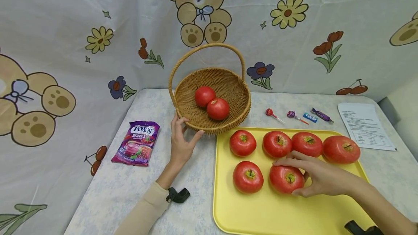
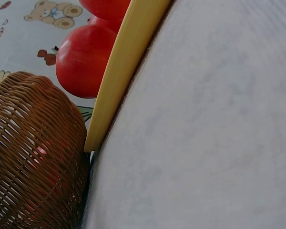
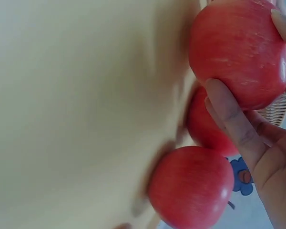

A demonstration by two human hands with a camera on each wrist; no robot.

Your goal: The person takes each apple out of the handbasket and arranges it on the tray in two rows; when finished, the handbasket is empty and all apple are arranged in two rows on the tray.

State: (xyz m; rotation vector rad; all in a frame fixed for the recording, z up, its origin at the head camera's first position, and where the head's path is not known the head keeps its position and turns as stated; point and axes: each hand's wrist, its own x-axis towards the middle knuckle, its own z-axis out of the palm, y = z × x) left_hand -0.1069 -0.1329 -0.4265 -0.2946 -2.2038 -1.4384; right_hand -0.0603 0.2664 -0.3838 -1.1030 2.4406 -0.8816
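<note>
Head view showed the right hand (image 1: 321, 177) wrapped around a red apple (image 1: 286, 179) on the yellow tray (image 1: 261, 213). Its fingers (image 1: 287, 159) curled over the far side of the apple and the thumb pressed on the near side, so the hand was gripping it. This apple sat in the near row of the tray, to the right of another apple (image 1: 248, 177). Four more apples (image 1: 277, 143) lay in a row on the far side of the tray.

The left hand (image 1: 180, 144) rested at the near left rim of the wicker basket (image 1: 228, 82). Its fingers (image 1: 176, 122) were mostly straight and touched the rim, and the thumb touched the basket's side. Two red apples (image 1: 217, 108) lay together inside the basket. The basket stood on the bench (image 1: 130, 188), just beyond the far left corner of the tray.

Right wrist view showed the fingers (image 3: 231, 114) on the held apple (image 3: 238, 50), with other apples close beside it.

Left wrist view showed the basket wall (image 2: 33, 157) next to the tray edge (image 2: 119, 71).

A purple candy bag (image 1: 136, 143) lay on the bench left of the left hand. Two lollipops (image 1: 273, 115) and two wrapped sweets (image 1: 316, 116) lay beyond the tray, and a paper sheet (image 1: 365, 126) lay far right.
</note>
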